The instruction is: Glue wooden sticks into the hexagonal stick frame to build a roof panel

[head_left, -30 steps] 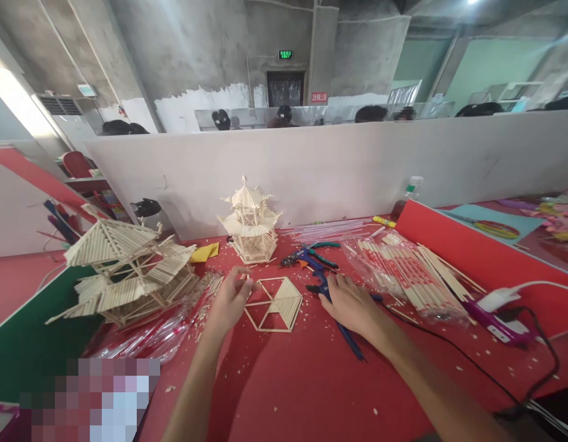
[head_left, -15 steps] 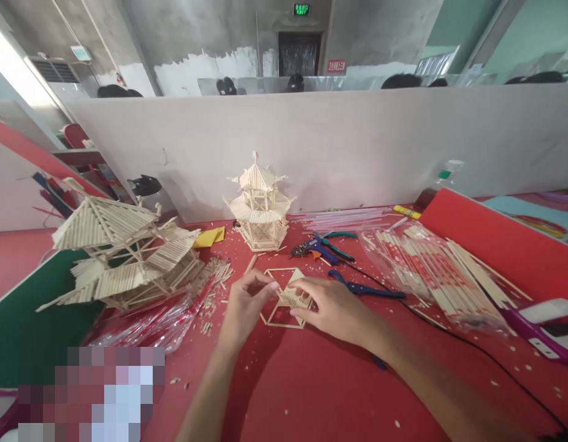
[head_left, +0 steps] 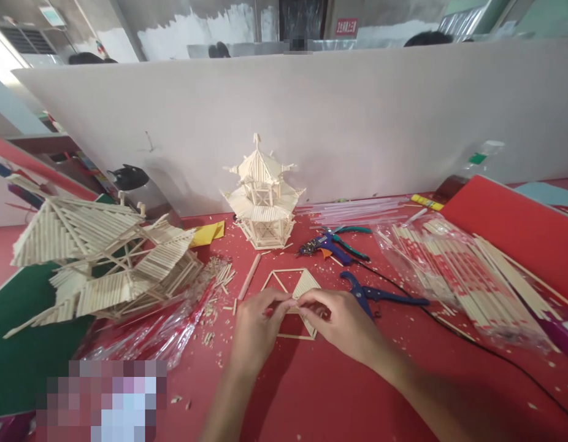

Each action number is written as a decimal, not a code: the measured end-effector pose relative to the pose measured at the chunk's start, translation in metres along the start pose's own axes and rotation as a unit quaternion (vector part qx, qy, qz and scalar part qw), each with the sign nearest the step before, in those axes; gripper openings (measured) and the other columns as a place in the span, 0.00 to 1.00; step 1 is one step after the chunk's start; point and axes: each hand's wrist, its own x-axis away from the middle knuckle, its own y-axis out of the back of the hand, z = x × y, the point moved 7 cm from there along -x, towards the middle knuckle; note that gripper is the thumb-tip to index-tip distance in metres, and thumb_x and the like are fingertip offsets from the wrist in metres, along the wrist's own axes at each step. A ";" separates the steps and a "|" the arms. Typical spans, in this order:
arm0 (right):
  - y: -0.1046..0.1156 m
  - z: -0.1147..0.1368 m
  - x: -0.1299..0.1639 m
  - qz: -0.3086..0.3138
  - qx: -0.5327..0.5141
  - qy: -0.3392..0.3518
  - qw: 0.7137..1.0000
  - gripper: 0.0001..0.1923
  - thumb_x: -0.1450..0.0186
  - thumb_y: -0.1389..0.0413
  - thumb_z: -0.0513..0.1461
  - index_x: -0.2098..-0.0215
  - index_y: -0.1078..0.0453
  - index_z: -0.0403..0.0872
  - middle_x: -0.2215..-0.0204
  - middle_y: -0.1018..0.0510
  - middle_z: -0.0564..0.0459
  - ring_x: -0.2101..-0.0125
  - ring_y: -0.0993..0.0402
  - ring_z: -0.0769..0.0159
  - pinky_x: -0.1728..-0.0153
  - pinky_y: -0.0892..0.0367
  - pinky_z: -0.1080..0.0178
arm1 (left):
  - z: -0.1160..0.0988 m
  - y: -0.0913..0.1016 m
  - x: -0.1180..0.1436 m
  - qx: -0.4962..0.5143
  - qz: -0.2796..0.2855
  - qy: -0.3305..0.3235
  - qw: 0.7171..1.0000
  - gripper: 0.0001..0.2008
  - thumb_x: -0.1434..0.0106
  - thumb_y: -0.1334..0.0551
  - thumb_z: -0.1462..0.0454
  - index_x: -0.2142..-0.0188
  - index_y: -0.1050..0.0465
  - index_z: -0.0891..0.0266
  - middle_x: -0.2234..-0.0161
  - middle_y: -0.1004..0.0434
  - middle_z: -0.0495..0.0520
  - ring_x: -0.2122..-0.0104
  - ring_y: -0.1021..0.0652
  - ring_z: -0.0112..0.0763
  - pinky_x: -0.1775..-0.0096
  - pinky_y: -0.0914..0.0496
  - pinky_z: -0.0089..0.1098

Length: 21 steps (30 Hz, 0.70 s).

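Observation:
A flat frame of thin wooden sticks point(head_left: 288, 270) lies on the red table, with rows of short sticks filling a wedge on its right side. Over the middle of this frame, my left hand point(head_left: 259, 322) is closed in a pinch. My right hand point(head_left: 346, 319) is pinched too, its fingertips meeting those of the left. Whatever sits between the fingertips is too small and covered to make out. Behind the hands stands a small stick pagoda point(head_left: 265, 209). A thicker pinkish stick point(head_left: 249, 276) lies just beyond the left hand.
A larger stick pagoda point(head_left: 95, 252) leans at the left, near scattered stick offcuts point(head_left: 222, 276). To the right lie a blue glue gun point(head_left: 332, 245), blue-handled cutters point(head_left: 371, 294), bagged sticks point(head_left: 468, 270) and a black cord point(head_left: 486, 359). A pale partition point(head_left: 348, 123) closes off the back.
My two hands have come together, fingertips now touching over the frame. Earlier they were slightly apart. The view has tipped downward and drawn closer to the table.

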 end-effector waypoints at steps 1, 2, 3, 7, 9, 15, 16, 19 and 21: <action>-0.001 -0.001 -0.001 0.005 -0.004 -0.002 1.000 0.05 0.30 0.42 0.37 0.60 0.23 0.50 0.64 0.15 0.56 0.67 0.20 0.67 0.67 0.32 0.68 | -0.001 0.000 0.000 -0.008 0.006 -0.006 1.000 0.08 0.32 0.35 0.60 0.65 0.17 0.58 0.66 0.15 0.52 0.67 0.19 0.31 0.64 0.28 0.28; -0.002 -0.002 -0.001 0.010 -0.003 -0.003 1.000 0.05 0.30 0.42 0.37 0.60 0.23 0.50 0.65 0.15 0.56 0.67 0.20 0.68 0.67 0.32 0.68 | 0.000 -0.001 0.000 -0.016 0.014 -0.008 1.000 0.09 0.31 0.36 0.60 0.65 0.17 0.58 0.66 0.15 0.52 0.67 0.19 0.31 0.63 0.28 0.28; -0.003 -0.004 -0.001 0.013 0.005 -0.003 1.000 0.05 0.30 0.42 0.37 0.60 0.23 0.50 0.65 0.16 0.55 0.68 0.21 0.68 0.67 0.32 0.68 | 0.000 -0.001 0.000 -0.027 0.025 -0.009 0.999 0.09 0.30 0.36 0.60 0.64 0.18 0.58 0.65 0.15 0.52 0.66 0.19 0.31 0.62 0.28 0.29; -0.004 -0.012 -0.002 0.034 0.060 0.002 0.998 0.05 0.29 0.43 0.35 0.61 0.25 0.49 0.66 0.19 0.55 0.70 0.24 0.68 0.67 0.34 0.67 | 0.002 0.005 -0.001 -0.131 0.070 -0.048 0.988 0.12 0.26 0.44 0.65 0.58 0.20 0.56 0.61 0.17 0.53 0.61 0.19 0.34 0.57 0.28 0.32; -0.006 -0.018 -0.001 0.044 0.088 0.006 0.995 0.06 0.29 0.44 0.33 0.63 0.26 0.48 0.67 0.20 0.55 0.69 0.24 0.67 0.67 0.34 0.67 | 0.005 0.010 0.000 -0.198 0.101 -0.059 0.973 0.12 0.26 0.45 0.66 0.54 0.22 0.56 0.59 0.18 0.55 0.59 0.20 0.36 0.56 0.28 0.34; -0.009 -0.033 -0.003 0.027 0.157 0.030 0.987 0.08 0.30 0.44 0.29 0.63 0.30 0.48 0.67 0.22 0.54 0.65 0.24 0.63 0.64 0.34 0.64 | 0.017 0.008 0.010 -0.260 0.247 -0.033 0.933 0.27 0.39 0.27 0.61 0.41 0.30 0.49 0.48 0.22 0.52 0.49 0.22 0.42 0.47 0.28 0.41; -0.008 -0.034 -0.003 0.022 0.164 0.035 0.986 0.08 0.30 0.44 0.29 0.63 0.30 0.48 0.67 0.22 0.54 0.65 0.24 0.63 0.64 0.35 0.63 | 0.019 0.006 0.011 -0.265 0.254 -0.026 0.930 0.28 0.39 0.27 0.61 0.40 0.31 0.49 0.47 0.22 0.52 0.49 0.22 0.42 0.46 0.28 0.42; -0.003 -0.033 -0.005 0.002 0.164 0.053 0.985 0.08 0.28 0.46 0.29 0.61 0.30 0.47 0.66 0.23 0.53 0.65 0.24 0.62 0.63 0.34 0.62 | 0.026 0.003 0.010 -0.271 0.255 0.001 0.928 0.25 0.36 0.29 0.60 0.41 0.31 0.51 0.48 0.22 0.54 0.49 0.22 0.43 0.46 0.29 0.43; 0.000 -0.030 -0.005 -0.007 0.155 0.065 0.986 0.09 0.28 0.47 0.29 0.60 0.29 0.48 0.65 0.23 0.53 0.63 0.24 0.62 0.61 0.33 0.62 | 0.029 -0.001 0.009 -0.265 0.254 0.008 0.930 0.24 0.35 0.30 0.59 0.42 0.31 0.53 0.49 0.22 0.55 0.50 0.22 0.44 0.47 0.29 0.43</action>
